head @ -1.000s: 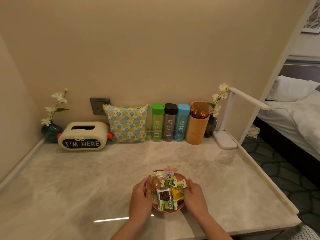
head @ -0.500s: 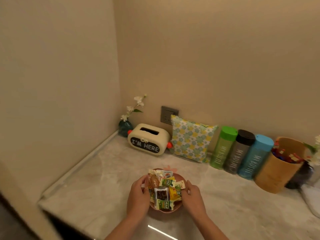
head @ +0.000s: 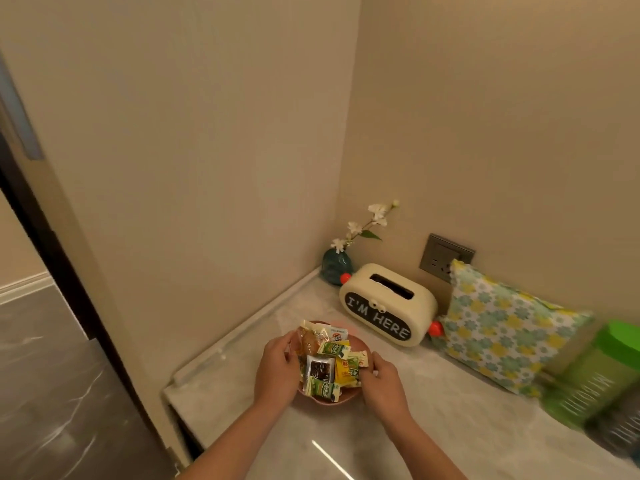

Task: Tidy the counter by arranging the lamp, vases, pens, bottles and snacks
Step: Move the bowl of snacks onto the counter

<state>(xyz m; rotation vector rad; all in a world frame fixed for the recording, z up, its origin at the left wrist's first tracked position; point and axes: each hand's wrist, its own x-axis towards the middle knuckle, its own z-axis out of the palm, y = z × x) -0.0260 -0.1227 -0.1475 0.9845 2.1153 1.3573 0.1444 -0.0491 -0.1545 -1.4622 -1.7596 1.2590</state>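
The pink bowl (head: 325, 400) of snacks (head: 323, 367) sits straight ahead between the two hands, close to the left edge of the surface (head: 450, 427) and towards its front left corner. The left hand (head: 277, 370) curls its fingers round the bowl's left rim and the right hand (head: 384, 379) curls round the right rim, so both are equally near. The bowl is round and has no long axis to line up. Whether it rests on the surface or is held just above it cannot be told. Behind it and to the right, apart from it, stands the tissue box (head: 388, 304), with bare surface between the two. By count there is one bowl with at least six wrapped snacks heaped in it, and one teal vase (head: 336, 265) with a flowering sprig in the back left corner. There is also one tissue box, one flowered cushion (head: 502, 327) leaning on the back wall, and one green bottle (head: 595, 372) beside it. A darker bottle (head: 620, 434) is blurred and cut off at the right. No lamp or pens are in view.
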